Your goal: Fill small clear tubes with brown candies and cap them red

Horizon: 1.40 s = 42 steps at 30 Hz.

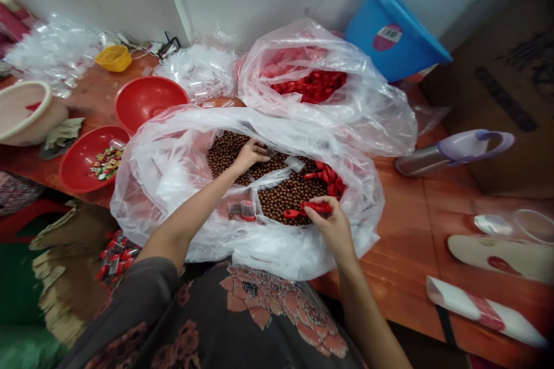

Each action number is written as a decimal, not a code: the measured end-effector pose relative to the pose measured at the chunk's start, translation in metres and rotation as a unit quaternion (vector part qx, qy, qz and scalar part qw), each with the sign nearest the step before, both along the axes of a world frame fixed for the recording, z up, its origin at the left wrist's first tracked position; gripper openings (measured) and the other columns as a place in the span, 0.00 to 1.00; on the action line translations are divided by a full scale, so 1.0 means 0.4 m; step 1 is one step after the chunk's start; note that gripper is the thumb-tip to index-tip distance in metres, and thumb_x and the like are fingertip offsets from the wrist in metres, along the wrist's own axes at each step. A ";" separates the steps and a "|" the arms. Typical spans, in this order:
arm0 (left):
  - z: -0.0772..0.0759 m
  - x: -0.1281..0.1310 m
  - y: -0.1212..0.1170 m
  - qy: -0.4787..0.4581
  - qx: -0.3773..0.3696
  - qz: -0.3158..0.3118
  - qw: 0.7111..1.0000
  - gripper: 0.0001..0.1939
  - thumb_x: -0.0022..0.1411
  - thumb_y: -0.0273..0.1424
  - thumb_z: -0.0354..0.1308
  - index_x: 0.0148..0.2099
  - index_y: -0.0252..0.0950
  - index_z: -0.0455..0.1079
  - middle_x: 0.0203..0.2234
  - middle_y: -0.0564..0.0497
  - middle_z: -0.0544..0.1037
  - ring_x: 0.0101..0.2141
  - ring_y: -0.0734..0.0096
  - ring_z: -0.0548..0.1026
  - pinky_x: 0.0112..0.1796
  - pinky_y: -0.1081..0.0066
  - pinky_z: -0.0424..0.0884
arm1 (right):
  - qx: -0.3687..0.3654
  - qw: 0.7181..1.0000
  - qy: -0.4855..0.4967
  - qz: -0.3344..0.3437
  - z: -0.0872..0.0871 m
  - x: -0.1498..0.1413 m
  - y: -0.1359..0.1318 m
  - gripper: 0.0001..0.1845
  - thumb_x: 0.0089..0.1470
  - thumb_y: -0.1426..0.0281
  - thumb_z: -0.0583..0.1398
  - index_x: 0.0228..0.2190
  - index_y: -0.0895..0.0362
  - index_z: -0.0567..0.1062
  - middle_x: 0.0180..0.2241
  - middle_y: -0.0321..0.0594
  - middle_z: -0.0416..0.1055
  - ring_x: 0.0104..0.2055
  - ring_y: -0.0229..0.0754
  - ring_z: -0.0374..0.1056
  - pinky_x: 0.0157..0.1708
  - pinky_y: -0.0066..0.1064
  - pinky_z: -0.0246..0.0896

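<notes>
Gently, the left hand (251, 155) lies with fingers spread on brown candy balls (288, 195) heaped in a clear plastic bag (149, 184) on the counter (389, 242), while the right hand (329, 229) pinches a red plastic scoop (314, 207) at the pile's edge.

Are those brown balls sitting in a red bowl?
No, the brown balls lie in a clear plastic bag, with the person's left hand resting on them.

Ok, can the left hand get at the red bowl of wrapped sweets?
Probably yes, once lifted out. The left hand is inside the clear plastic bag among the brown balls, and the bag's side lies between it and the red bowl. Nothing else seems in the way.
</notes>
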<state>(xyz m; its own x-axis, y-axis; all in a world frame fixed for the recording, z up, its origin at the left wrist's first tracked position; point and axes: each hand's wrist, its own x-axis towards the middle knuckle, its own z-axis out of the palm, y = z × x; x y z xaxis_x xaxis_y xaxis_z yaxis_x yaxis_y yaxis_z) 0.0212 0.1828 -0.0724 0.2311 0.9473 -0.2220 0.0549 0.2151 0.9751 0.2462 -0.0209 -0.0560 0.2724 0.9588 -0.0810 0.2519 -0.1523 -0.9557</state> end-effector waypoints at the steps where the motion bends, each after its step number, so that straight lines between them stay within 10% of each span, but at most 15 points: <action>1: 0.000 -0.002 -0.005 -0.021 -0.003 0.001 1.000 0.26 0.34 0.21 0.70 0.37 0.34 0.63 0.27 0.56 0.74 0.31 0.72 0.73 0.37 0.69 0.68 | 0.000 1.000 -0.026 0.014 -0.005 0.003 0.000 0.15 0.50 0.60 0.65 0.38 0.54 0.72 0.39 0.40 0.74 0.40 0.44 0.71 0.44 0.39 0.65; 14: 0.161 -0.061 -0.200 -0.080 -0.011 -0.048 0.996 0.25 0.43 0.31 0.73 0.46 0.33 0.77 0.42 0.46 0.81 0.39 0.67 0.77 0.44 0.68 0.71 | 0.038 0.869 -0.426 0.250 0.020 0.033 0.003 0.12 0.57 0.72 0.57 0.37 0.55 0.81 0.37 0.48 0.78 0.38 0.50 0.69 0.42 0.43 0.62; 21: 0.176 -0.052 -0.279 -0.113 -0.012 -0.033 0.993 0.23 0.44 0.31 0.72 0.45 0.33 0.76 0.41 0.45 0.81 0.41 0.68 0.78 0.47 0.67 0.71 | 0.057 0.992 -0.089 0.074 0.054 -0.010 0.020 0.22 0.59 0.57 0.57 0.52 0.52 0.74 0.45 0.44 0.75 0.43 0.46 0.71 0.45 0.42 0.67; 26: 0.172 -0.032 -0.335 -0.082 -0.021 -0.082 0.993 0.22 0.47 0.30 0.71 0.46 0.33 0.76 0.42 0.46 0.80 0.41 0.69 0.77 0.46 0.68 0.71 | 0.003 0.984 0.159 0.081 0.080 -0.052 0.030 0.28 0.55 0.55 0.61 0.55 0.51 0.71 0.36 0.38 0.77 0.33 0.40 0.71 0.36 0.36 0.70; 42: 0.192 -0.008 -0.403 -0.023 -0.019 -0.114 0.993 0.18 0.48 0.30 0.68 0.44 0.35 0.80 0.38 0.47 0.82 0.38 0.67 0.78 0.43 0.66 0.73 | 0.224 0.939 -0.182 0.185 0.128 -0.085 -0.002 0.20 0.64 0.69 0.54 0.56 0.46 0.71 0.49 0.43 0.74 0.51 0.44 0.70 0.51 0.44 0.67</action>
<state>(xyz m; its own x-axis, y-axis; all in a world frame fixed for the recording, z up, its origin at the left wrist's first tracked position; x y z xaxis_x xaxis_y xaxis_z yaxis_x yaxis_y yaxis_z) 0.0179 0.0215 0.0043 0.4495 0.8603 -0.2403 0.0613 0.2387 0.9692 0.2123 -0.0218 -0.0047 -0.1539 0.9091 0.3871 0.5318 0.4064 -0.7430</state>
